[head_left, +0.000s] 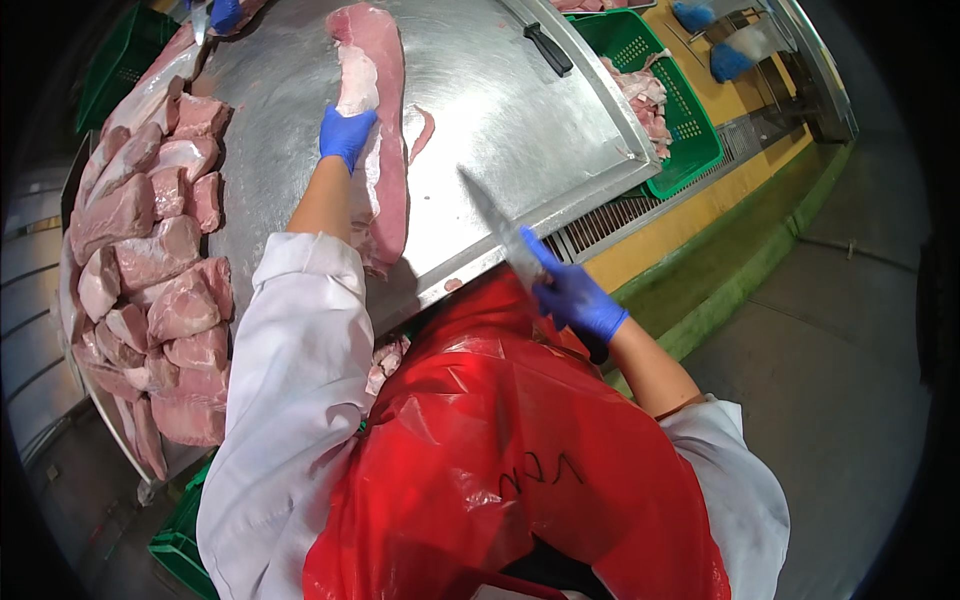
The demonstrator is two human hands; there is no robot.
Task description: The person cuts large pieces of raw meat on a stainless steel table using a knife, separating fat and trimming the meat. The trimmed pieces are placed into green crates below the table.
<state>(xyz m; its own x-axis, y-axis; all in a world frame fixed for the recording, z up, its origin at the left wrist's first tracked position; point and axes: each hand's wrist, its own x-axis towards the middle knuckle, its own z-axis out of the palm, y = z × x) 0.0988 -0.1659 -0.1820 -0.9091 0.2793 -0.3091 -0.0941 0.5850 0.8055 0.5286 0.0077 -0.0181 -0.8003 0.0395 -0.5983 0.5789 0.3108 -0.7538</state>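
Far left there's a big pile of chunky pink raw meat blocks (165, 250), and past the top of it another person's blue-gloved hand (226, 14), well apart from the wearer. Next over, the wearer's left hand (346, 135) in a blue glove is on the pale, fatty left edge of a long pink slab of meat (392, 130), which lies lengthwise on the shiny steel table (280, 70). Its fingers look partly curled, but I can't tell if they're pinching the fat or just pressing. Honestly I'd want a firm press there, fingertips tucked back, since wet meat probably slides on steel. A thin pink scrap (422, 133) sits just right of the slab. Then comes the long steel-bladed knife (490, 215), clear of the meat, tip pointing up and left. The right hand (575, 298), also blue-gloved, has its fingers wrapped round the handle, with one stretched toward the blade; I'd pull that one back. For trimming, I'd go with a shallow angle, long light strokes, and the edge facing away from the holding hand. Far right, a green perforated plastic crate (695, 130) holds pale trimmings (640, 100).
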